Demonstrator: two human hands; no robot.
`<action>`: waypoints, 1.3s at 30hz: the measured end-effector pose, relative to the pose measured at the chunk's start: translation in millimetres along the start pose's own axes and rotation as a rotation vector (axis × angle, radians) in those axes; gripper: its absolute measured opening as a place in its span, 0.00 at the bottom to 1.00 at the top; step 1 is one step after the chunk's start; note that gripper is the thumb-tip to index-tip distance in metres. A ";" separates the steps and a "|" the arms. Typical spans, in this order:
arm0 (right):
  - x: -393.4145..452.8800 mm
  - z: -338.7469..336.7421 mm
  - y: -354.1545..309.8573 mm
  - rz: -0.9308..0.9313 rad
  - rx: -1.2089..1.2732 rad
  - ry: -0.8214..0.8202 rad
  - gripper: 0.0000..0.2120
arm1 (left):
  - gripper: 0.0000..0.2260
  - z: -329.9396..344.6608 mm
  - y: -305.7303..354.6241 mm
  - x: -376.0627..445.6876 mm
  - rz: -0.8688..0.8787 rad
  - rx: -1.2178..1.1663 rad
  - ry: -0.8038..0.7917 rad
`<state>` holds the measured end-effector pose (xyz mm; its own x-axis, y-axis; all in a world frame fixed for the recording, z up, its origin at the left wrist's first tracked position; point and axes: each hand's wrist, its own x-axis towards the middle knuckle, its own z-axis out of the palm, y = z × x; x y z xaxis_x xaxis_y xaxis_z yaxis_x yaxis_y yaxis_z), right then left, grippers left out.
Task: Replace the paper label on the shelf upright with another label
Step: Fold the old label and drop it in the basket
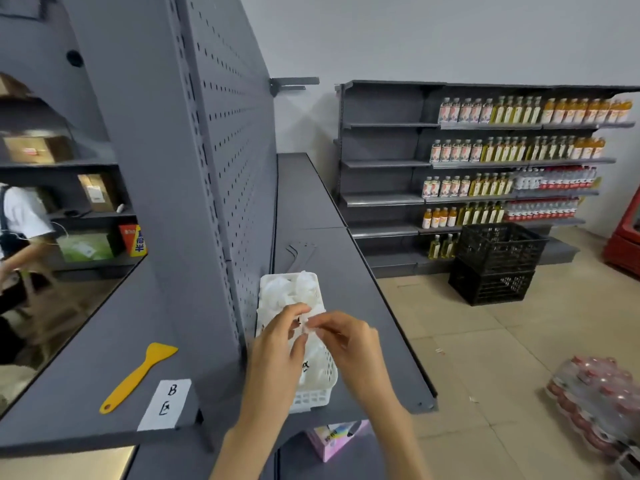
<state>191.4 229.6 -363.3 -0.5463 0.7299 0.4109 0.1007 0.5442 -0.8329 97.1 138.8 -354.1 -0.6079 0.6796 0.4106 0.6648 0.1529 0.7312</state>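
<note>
- A plain pale wall [450, 36] rose far beyond the hands.
- Beige floor tiles [485, 341] spread to their right.
- A grey pegboard panel [228, 140] stood upright just left of them.
- Grey shelving [381, 161] stocked with drink bottles [519, 147] lined the far wall.
- Two stacked black crates [495, 265] sat on the floor before it.
</note>
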 end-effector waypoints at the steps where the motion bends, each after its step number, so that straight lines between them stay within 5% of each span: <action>1: 1.3 1.6 4.1 -0.004 -0.027 -0.011 0.12 | 0.19 5.5 -3.0 0.6 0.003 0.025 -0.001; 10: 0.4 1.0 15.6 -0.067 -0.256 -0.165 0.18 | 0.29 9.7 -10.2 -2.8 0.004 0.009 -0.061; 19: -3.9 -15.9 -41.4 -0.112 -0.036 0.003 0.23 | 0.19 -34.8 31.1 -21.1 0.179 -0.261 0.087; 28: -28.1 -1.1 -140.7 -0.245 0.099 -0.153 0.21 | 0.13 -140.7 27.9 -36.6 0.237 -0.492 0.282; 31: -38.6 25.7 -165.1 -0.196 0.220 -0.247 0.16 | 0.12 -168.9 4.4 -36.8 0.227 -0.464 0.318; 35: -43.6 74.0 -171.4 -0.217 -0.053 -0.513 0.17 | 0.14 -198.0 -47.2 -27.6 0.194 -0.235 0.298; 39: -40.2 136.7 -146.6 -0.094 -0.376 -0.627 0.21 | 0.20 -202.4 -119.2 -7.3 -0.006 0.060 -0.011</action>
<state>85.0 64.0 -308.4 -0.9282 0.3608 0.0915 0.2467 0.7803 -0.5747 -65.6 -29.6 -333.9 -0.6072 0.6863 0.4004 0.6865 0.1995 0.6992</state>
